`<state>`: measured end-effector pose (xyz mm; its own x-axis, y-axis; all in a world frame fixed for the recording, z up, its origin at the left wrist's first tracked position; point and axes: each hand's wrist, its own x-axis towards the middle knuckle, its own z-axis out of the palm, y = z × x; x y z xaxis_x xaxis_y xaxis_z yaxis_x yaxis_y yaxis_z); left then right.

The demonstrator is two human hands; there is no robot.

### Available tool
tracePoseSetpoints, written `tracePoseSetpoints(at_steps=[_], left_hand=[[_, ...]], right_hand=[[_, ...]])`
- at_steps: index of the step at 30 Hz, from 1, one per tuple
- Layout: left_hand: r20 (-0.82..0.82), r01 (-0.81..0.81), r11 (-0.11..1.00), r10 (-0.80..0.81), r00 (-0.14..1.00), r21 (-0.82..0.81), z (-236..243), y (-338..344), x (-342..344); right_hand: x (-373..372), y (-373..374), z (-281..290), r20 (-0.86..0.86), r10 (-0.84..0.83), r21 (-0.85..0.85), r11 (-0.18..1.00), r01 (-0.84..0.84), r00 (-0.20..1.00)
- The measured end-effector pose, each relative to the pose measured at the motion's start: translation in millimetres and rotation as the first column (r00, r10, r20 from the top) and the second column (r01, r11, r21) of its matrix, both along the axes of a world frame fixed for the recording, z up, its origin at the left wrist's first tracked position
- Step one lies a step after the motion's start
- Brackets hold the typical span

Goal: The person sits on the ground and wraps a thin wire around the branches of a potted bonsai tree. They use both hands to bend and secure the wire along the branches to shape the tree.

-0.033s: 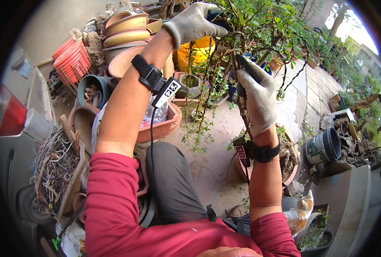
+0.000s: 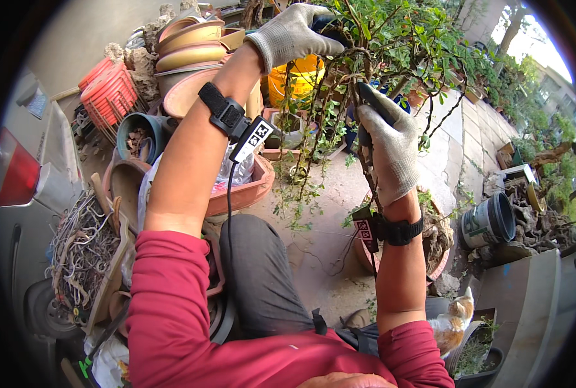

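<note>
Virtually unchanged from preceding view, suggesting steady hold: gripping stem [image 2: 368,171] of leafy plant [image 2: 398,35], near yellow bucket [image 2: 309,68], with fingers [image 2: 378,99] of right hand [image 2: 389,139]; reaching into branches [image 2: 360,54] with left hand [image 2: 291,39], closure impossible to tell.

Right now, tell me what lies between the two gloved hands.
In the head view, tangled brown stems of the leafy plant lie between the left hand and the right hand.

A crimson top [image 2: 171,297] with sleeves ending near the elbows, charcoal trousers [image 2: 259,271], pale grey knit gloves [image 2: 278,40] with dark coated fingers, and black wrist straps [image 2: 402,229] bearing boxes [image 2: 254,138] patterned with black-and-white squares and trailing thin dark cables [image 2: 230,220].
</note>
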<state>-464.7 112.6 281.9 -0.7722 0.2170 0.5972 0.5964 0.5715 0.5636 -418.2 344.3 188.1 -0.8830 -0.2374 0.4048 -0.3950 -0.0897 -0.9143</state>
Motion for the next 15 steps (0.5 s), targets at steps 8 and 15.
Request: tracePoseSetpoints(at_steps=[8,15], left_hand=[[-0.016,0.091,0.996,-0.091,0.996,0.011,-3.3,-1.0,-10.6],[-0.021,0.058,0.998,-0.058,0.998,0.024,-2.2,1.8,-8.2]], right_hand=[[5.2,0.5,3.2,0.074,0.043,-0.031,0.999,-0.041,0.996],[3.3,-0.6,2.8,0.056,0.067,-0.018,0.998,-0.066,0.996]])
